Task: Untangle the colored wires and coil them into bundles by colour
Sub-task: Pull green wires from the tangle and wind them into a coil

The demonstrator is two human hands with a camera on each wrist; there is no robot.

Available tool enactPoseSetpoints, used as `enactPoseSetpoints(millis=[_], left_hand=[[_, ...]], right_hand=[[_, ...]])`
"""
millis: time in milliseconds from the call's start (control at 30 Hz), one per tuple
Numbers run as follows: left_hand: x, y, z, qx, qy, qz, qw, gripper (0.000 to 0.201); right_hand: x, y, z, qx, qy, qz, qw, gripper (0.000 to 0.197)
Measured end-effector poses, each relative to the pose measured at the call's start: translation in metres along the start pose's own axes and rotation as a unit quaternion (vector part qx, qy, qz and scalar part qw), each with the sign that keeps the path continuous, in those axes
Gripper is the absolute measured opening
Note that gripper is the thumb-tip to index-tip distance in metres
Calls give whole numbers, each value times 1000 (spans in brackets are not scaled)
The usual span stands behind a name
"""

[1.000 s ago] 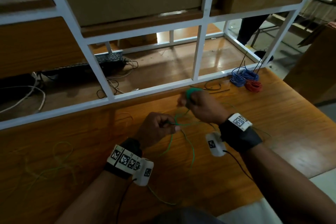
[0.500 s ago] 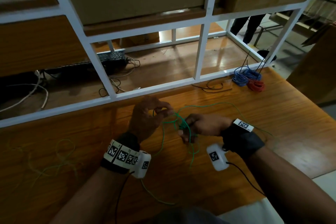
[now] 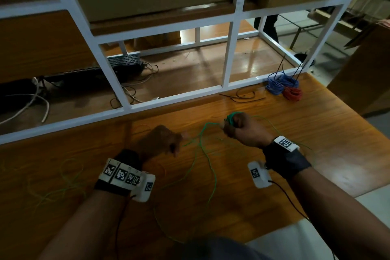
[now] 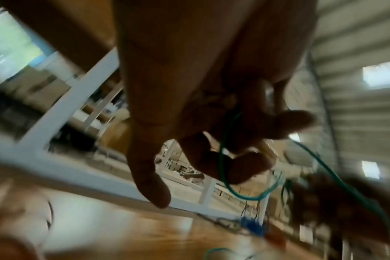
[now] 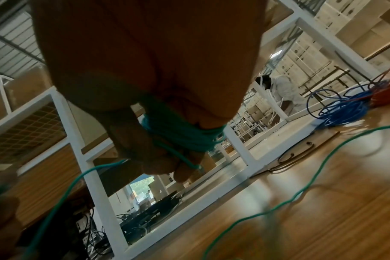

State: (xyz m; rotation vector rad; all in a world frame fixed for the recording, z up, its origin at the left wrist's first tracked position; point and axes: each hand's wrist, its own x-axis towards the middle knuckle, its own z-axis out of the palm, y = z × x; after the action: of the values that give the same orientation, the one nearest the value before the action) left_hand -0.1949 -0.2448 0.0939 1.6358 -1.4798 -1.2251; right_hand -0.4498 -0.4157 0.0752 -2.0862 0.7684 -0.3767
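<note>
On the wooden table, at its far left, a loose yellow-green wire lies slack and uncoiled, well apart from both hands. Nearer the middle, the left hand is curled, and the left wrist view shows its fingers pinching the green wire just where a loop hangs below them. From there the strand runs across to the right hand, whose fingers are wrapped round a tight green coil, with the free length trailing down over the table toward the person. Further right, by the white frame, a blue bundle and a red bundle sit touching each other, with a dark wire lying loose just beside them.

The step in hand looks like winding the green wire onto the right hand's coil. To do it well, the left hand should feed the strand with light, even tension, letting it slide through the pinch, and shake out that hanging loop before it reaches the coil, or it may snag into a knot. Each new turn should lie beside the others, with the right hand's grip firm enough that the coil does not spring open.
</note>
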Motion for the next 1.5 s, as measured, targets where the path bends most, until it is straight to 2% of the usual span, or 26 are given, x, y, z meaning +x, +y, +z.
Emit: enactPoseSetpoints(millis=[67, 133, 167, 200, 233, 300, 333, 367, 400, 467, 600, 667, 733, 800, 867, 933, 1000, 1100, 1167, 1200, 1267, 1333, 1367, 1400, 1433, 1500], left_hand=[[2, 0, -1, -13, -56, -4, 998, 44], [1, 6, 3, -69, -27, -42, 996, 53], [5, 10, 5, -37, -24, -33, 998, 58], [10, 13, 9, 43, -18, -15, 999, 63], [16, 15, 14, 142, 18, -1, 990, 66], [25, 17, 22, 292, 135, 52, 945, 52], [26, 16, 26, 326, 183, 68, 925, 38], [27, 17, 30, 333, 218, 64, 915, 27], [27, 17, 33, 324, 247, 54, 912, 26], [28, 17, 36, 295, 297, 44, 907, 36], [31, 7, 19, 315, 360, 119, 870, 25], [33, 6, 3, 326, 383, 163, 849, 17], [37, 13, -17, 315, 394, 182, 844, 12], [42, 21, -34, 271, 395, 163, 863, 13], [46, 25, -39, 193, 395, 136, 888, 16], [48, 27, -28, 123, 369, 126, 913, 14], [53, 25, -8, 82, 344, 138, 925, 18], [55, 19, 29, 0, 303, 141, 942, 43], [52, 9, 51, 18, 313, 121, 942, 50], [49, 3, 59, 0, 319, 103, 942, 49], [41, -10, 77, -75, 309, 81, 945, 33], [32, -23, 89, -75, 257, 104, 958, 20], [27, -26, 93, -49, 234, 113, 964, 21], [23, -28, 96, -27, 221, 117, 968, 22], [20, -27, 95, -9, 219, 121, 968, 22], [16, -19, 89, 8, 235, 126, 964, 20]], right_hand=[[-2, -3, -1, -22, 27, -39, 999, 46], [-3, -3, -2, -30, 73, -68, 995, 48], [-3, -4, -2, -26, 89, -72, 993, 49], [-2, -3, -1, -16, 94, -71, 993, 49], [-2, -2, 0, 2, 89, -67, 994, 49], [-3, -5, 1, 78, 48, -49, 995, 49], [-5, -9, 0, 137, 25, -34, 990, 46], [-8, -12, 0, 202, 1, -16, 979, 43], [-11, -16, -1, 259, -23, 1, 966, 41], [-17, -18, -4, 321, -83, 20, 943, 45], [-31, -18, -7, 298, -246, 56, 921, 34], [-40, -17, -3, 319, -313, 76, 891, 25], [-50, -19, 4, 374, -374, 71, 846, 22], [-56, -26, 11, 444, -417, 34, 793, 25], [-55, -40, 13, 522, -425, -29, 738, 22], [-48, -57, 12, 594, -378, -112, 701, 18], [-41, -76, 7, 661, -299, -166, 668, 20], [-28, -101, -10, 748, -156, -166, 623, 23], [-21, -110, -26, 774, -48, -171, 608, 21], [-18, -111, -35, 788, -7, -173, 591, 22], [-10, -109, -51, 803, 74, -173, 566, 22], [1, -99, -64, 801, 181, -148, 551, 19], [7, -93, -68, 786, 236, -130, 556, 20], [13, -85, -70, 750, 291, -114, 584, 21], [19, -77, -70, 682, 347, -98, 636, 23], [25, -62, -61, 447, 427, -41, 785, 29]])
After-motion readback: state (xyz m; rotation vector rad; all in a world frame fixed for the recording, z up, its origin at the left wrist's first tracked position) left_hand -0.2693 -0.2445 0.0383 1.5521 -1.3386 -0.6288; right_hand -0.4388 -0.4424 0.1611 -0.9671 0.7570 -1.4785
